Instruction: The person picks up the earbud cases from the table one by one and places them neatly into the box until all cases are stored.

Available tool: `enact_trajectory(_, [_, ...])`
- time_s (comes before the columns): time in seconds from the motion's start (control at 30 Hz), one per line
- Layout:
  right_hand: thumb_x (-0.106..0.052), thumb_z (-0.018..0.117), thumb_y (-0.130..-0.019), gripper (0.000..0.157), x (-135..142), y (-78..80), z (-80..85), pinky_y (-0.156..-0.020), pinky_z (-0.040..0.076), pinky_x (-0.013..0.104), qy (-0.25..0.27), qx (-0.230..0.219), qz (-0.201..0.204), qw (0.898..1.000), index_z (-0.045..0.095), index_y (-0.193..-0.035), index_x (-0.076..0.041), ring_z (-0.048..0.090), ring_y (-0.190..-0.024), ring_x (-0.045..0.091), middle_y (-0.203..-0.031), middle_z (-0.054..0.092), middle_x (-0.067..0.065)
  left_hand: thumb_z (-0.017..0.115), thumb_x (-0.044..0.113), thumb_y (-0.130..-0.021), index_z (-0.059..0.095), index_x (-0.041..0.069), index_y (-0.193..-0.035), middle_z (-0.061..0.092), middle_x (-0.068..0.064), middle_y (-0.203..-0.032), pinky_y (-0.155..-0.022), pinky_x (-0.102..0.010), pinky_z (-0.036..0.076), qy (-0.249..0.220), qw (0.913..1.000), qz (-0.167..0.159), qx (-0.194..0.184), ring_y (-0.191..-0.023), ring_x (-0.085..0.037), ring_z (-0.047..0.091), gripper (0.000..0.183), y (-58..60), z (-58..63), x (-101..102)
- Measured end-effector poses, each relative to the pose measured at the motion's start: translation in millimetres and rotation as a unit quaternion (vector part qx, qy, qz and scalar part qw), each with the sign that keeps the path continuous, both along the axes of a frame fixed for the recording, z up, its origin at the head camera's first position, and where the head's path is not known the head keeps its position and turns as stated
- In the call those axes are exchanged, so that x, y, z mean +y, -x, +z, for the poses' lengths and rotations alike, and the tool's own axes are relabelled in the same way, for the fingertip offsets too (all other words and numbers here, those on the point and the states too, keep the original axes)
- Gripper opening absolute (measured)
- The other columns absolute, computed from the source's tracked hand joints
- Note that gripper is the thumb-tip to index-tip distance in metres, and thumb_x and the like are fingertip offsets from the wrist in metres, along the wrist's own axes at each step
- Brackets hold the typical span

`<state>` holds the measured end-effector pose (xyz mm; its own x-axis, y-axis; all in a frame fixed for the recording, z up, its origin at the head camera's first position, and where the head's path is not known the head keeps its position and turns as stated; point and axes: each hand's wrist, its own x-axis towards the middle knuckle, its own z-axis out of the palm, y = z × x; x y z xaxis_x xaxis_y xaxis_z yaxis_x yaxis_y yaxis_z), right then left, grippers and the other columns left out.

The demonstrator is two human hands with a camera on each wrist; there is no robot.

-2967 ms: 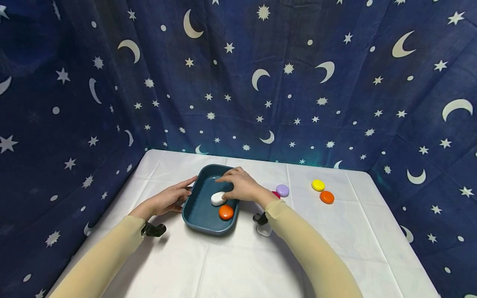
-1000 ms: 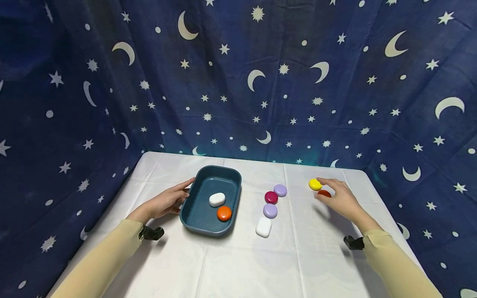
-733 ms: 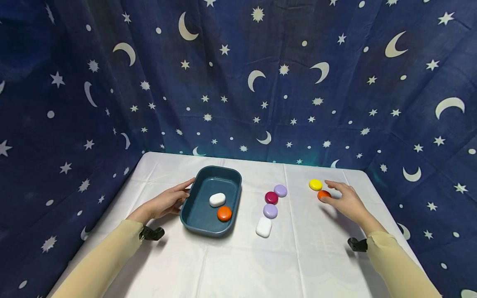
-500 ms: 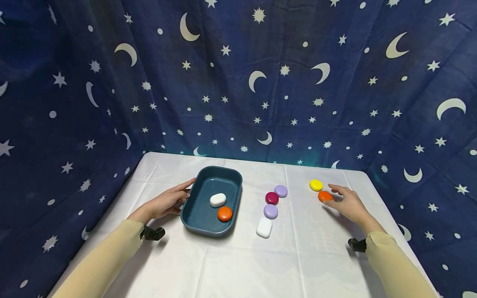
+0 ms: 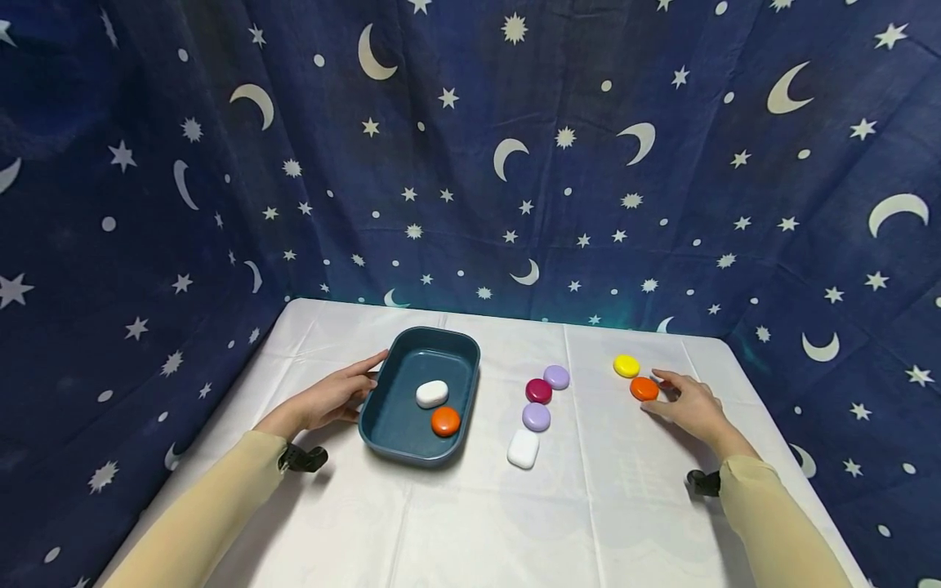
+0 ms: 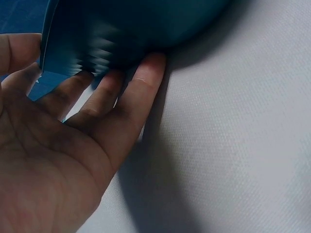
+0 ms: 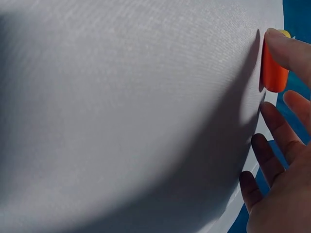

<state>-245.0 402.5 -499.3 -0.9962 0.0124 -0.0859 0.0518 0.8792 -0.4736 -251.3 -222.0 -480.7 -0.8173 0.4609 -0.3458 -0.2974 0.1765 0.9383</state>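
Right hand [image 5: 691,410]: moved since 3 s ago, from inside the tray [image 5: 397,418] across to the orange disc [image 5: 644,389]. Left hand hasn't left the tray.
Right fingers: thumb and index spread either side of the orange disc, other fingers loose, no closed grip. Actual contact: can't tell.
Orange disc: flat on the white tablecloth [image 5: 470,523], right part of table, between right thumb and index.
Yellow disc [image 5: 626,366]: just beyond the orange disc, slightly left; can't tell if they touch.
Left hand [image 5: 331,400]: fingers extended against the tray's outer left wall, not wrapped round it.
Tray: dark blue, upright, left of table centre. Holds white oval piece [image 5: 431,394] and, just nearer the person, second orange disc [image 5: 445,421].
Middle row, far to near: far lilac disc [image 5: 556,377], crimson disc [image 5: 539,390], near lilac disc [image 5: 537,417], white block [image 5: 524,449]. All between tray and right hand.
Backdrop [image 5: 456,155]: dark blue cloth, pale moons and stars.
Sleeves [image 5: 202,506]: pale yellow, both arms.
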Motion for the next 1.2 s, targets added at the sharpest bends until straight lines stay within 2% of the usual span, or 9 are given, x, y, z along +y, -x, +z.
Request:
enact_trajectory(0.23, [-0.052,0.071,-0.074,0.082,1.7,2.8,-0.4,-0.081,0.023,0.059,-0.006,0.001,0.004,1.0,0.042,-0.14,-0.012,0.031,-0.111,0.044,-0.128,0.043,0.026,0.043,0.02,-0.098,0.026,0.047,-0.143,0.044,-0.018,-0.102,-0.075,-0.046,0.049,0.006,0.9999,0.012,-0.006,-0.078,-0.022,0.046,0.055,1.4,-0.4,1.5])
enact_trajectory(0.33, [-0.052,0.072,-0.074,0.081,2.8,3.7,-1.6,-0.082,0.022,0.06,-0.005,0.0,0.004,1.0,0.044,-0.139,-0.013,0.029,-0.113,0.046,-0.132,0.039,0.027,0.043,0.02,-0.098,0.026,0.046,-0.143,0.044,-0.017,-0.105,-0.075,-0.045,0.049,0.004,0.9999,0.009,-0.006,-0.076,-0.021,0.046,0.055,1.4,0.5,1.5])
enact_trajectory(0.4, [-0.053,0.071,-0.074,0.081,3.5,4.1,-2.6,-0.083,0.022,0.062,-0.002,-0.001,0.004,1.0,0.044,-0.139,-0.013,0.028,-0.114,0.047,-0.133,0.038,0.027,0.043,0.02,-0.098,0.025,0.046,-0.143,0.045,-0.017,-0.116,-0.076,-0.046,0.049,0.001,0.9999,0.009,-0.007,-0.077,-0.021,0.046,0.055,1.2,1.2,1.1])
enact_trajectory(0.47, [-0.053,0.071,-0.073,0.081,4.5,4.6,-3.8,-0.083,0.021,0.062,0.003,-0.002,0.003,1.0,0.045,-0.138,-0.014,0.027,-0.115,0.047,-0.134,0.037,0.027,0.042,0.02,-0.098,0.025,0.046,-0.143,0.044,-0.017,-0.116,-0.076,-0.046,0.049,0.001,0.9999,0.008,-0.007,-0.076,-0.021,0.046,0.055,1.1,1.6,0.8])
enact_trajectory(0.57, [-0.056,0.07,-0.072,0.083,5.4,4.5,-5.6,-0.084,0.02,0.063,0.011,-0.006,-0.001,1.0,0.045,-0.139,-0.014,0.025,-0.117,0.048,-0.135,0.036,0.026,0.042,0.02,-0.098,0.026,0.046,-0.143,0.044,-0.014,-0.099,-0.075,-0.045,0.049,0.005,0.9999,0.011,-0.006,-0.072,-0.02,0.044,0.055,0.7,2.0,0.8])
enact_trajectory(0.63, [-0.058,0.07,-0.072,0.084,5.9,4.4,-6.8,-0.084,0.02,0.063,0.015,-0.008,-0.003,1.0,0.045,-0.139,-0.014,0.024,-0.117,0.048,-0.136,0.035,0.026,0.042,0.02,-0.098,0.026,0.046,-0.143,0.038,-0.011,-0.085,-0.073,-0.044,0.049,0.006,0.9999,0.011,-0.006,-0.068,-0.02,0.041,0.054,0.5,1.9,1.0])
enact_trajectory(0.73, [-0.06,0.069,-0.071,0.086,5.8,4.4,-7.8,-0.085,0.019,0.064,0.021,-0.011,-0.007,1.0,0.044,-0.139,-0.014,0.023,-0.118,0.049,-0.136,0.034,0.026,0.042,0.02,-0.098,0.026,0.046,-0.143,0.036,-0.008,-0.077,-0.072,-0.044,0.049,0.005,0.9999,0.012,-0.007,-0.066,-0.02,0.039,0.054,0.1,1.7,1.0])
enact_trajectory(0.93, [-0.061,0.069,-0.071,0.086,5.5,4.4,-8.3,-0.084,0.019,0.064,0.024,-0.011,-0.009,1.0,0.044,-0.139,-0.014,0.024,-0.117,0.048,-0.136,0.034,0.026,0.042,0.022,-0.098,0.024,0.045,-0.144,0.03,-0.005,-0.068,-0.071,-0.043,0.049,0.004,1.0,0.006,-0.005,-0.063,-0.018,0.036,0.055,0.4,0.9,0.0])
enact_trajectory(1.2, [-0.063,0.068,-0.071,0.086,6.3,3.8,-9.5,-0.084,0.019,0.063,0.025,-0.011,-0.009,1.0,0.046,-0.138,-0.014,0.025,-0.116,0.047,-0.135,0.035,0.025,0.043,0.022,-0.098,0.025,0.045,-0.144,0.031,-0.005,-0.068,-0.072,-0.043,0.049,0.003,1.0,0.008,-0.005,-0.066,-0.018,0.038,0.054,0.0,0.8,0.9])
